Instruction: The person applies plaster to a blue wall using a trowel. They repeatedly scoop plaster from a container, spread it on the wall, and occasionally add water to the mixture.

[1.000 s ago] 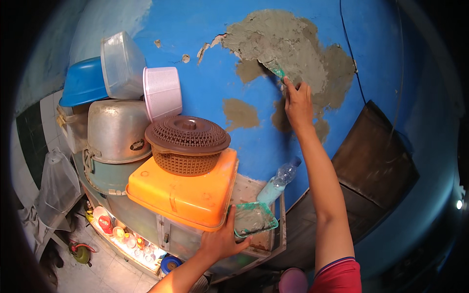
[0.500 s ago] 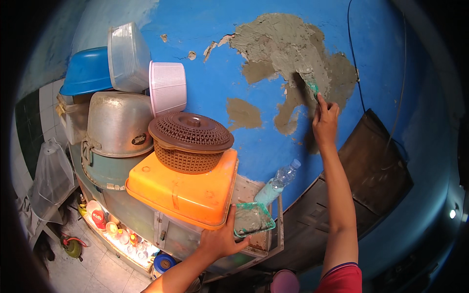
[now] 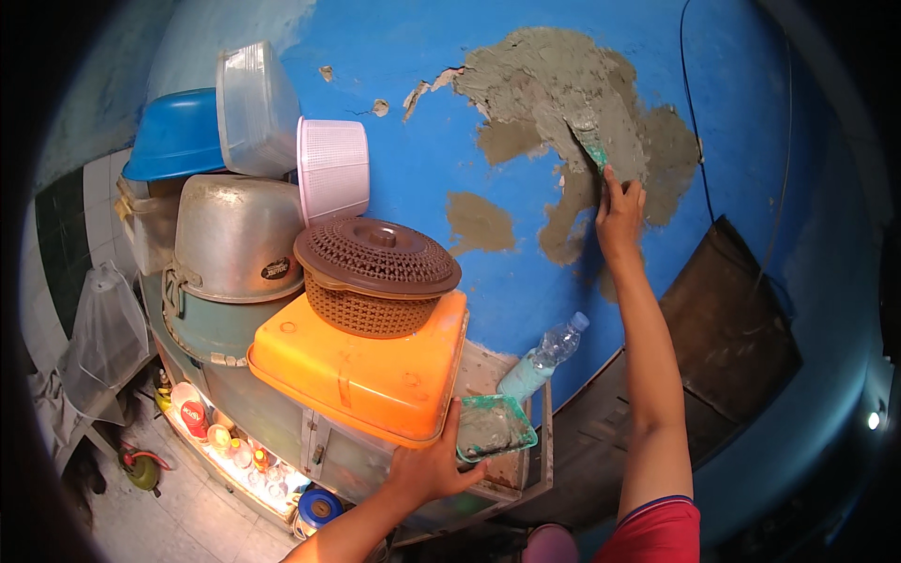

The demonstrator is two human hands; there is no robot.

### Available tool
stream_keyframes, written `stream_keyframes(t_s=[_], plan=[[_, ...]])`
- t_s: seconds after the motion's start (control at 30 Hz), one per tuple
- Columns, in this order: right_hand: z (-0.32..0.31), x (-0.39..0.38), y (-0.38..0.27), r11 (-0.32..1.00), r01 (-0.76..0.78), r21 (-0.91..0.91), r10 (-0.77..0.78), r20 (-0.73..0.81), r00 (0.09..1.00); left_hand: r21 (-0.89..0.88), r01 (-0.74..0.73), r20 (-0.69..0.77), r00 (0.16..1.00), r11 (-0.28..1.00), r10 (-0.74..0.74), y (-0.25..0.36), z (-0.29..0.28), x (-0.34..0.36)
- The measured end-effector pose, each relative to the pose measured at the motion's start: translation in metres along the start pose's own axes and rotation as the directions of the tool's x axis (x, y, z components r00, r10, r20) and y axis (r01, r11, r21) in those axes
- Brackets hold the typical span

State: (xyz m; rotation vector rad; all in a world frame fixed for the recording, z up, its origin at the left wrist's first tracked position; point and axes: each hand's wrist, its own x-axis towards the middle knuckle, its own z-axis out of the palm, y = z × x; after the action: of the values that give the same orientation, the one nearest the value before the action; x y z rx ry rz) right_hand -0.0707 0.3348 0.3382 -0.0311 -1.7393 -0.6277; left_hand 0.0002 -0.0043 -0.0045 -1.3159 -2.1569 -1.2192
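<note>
My right hand [image 3: 621, 220] is raised to the blue wall [image 3: 404, 178], its fingers closed around a small green scraper [image 3: 593, 150] smeared with mortar. The scraper's edge presses on the rough patch of grey mortar [image 3: 535, 80]. Lower down, my left hand [image 3: 434, 469] grips the near left side of a shallow green plastic container [image 3: 507, 405] holding wet grey mortar. That container is beside the orange tub, in front of a clear plastic bottle [image 3: 530, 373] with pale contents that leans against the wall.
A brown lidded basket [image 3: 371, 305] rests on the upturned orange tub [image 3: 343, 380]. Left of it are a metal pot [image 3: 235, 235], a pink basket [image 3: 333, 174], a clear container [image 3: 255, 108] and a blue basin [image 3: 174, 136]. A dark panel [image 3: 737, 310] and a hanging cable [image 3: 692, 113] are at right.
My right hand has shifted the scraper slightly leftward across the mortar, and its blade is tilted differently. The left hand keeps hold of the green container. The whole view has drifted a little.
</note>
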Motion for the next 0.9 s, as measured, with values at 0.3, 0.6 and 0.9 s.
stream_keyframes(t_s=[0.3, 0.6, 0.9], plan=[[-0.004, 0.044, -0.016, 1.0, 0.009, 0.012, -0.007, -0.11, 0.994, 0.055, -0.002, -0.002, 1.0, 0.998, 0.002, 0.001, 0.001, 0.003], [-0.01, -0.009, 0.005, 0.998, -0.059, -0.026, 0.058, -0.023, 0.998, 0.012, 0.024, 0.053, 0.998, 1.0, -0.025, 0.0, -0.004, 0.003], [-0.002, 0.059, -0.018, 0.996, -0.072, -0.045, 0.063, -0.172, 0.983, 0.049, 0.01, 0.019, 1.0, 0.999, -0.011, 0.001, 0.0, 0.004]])
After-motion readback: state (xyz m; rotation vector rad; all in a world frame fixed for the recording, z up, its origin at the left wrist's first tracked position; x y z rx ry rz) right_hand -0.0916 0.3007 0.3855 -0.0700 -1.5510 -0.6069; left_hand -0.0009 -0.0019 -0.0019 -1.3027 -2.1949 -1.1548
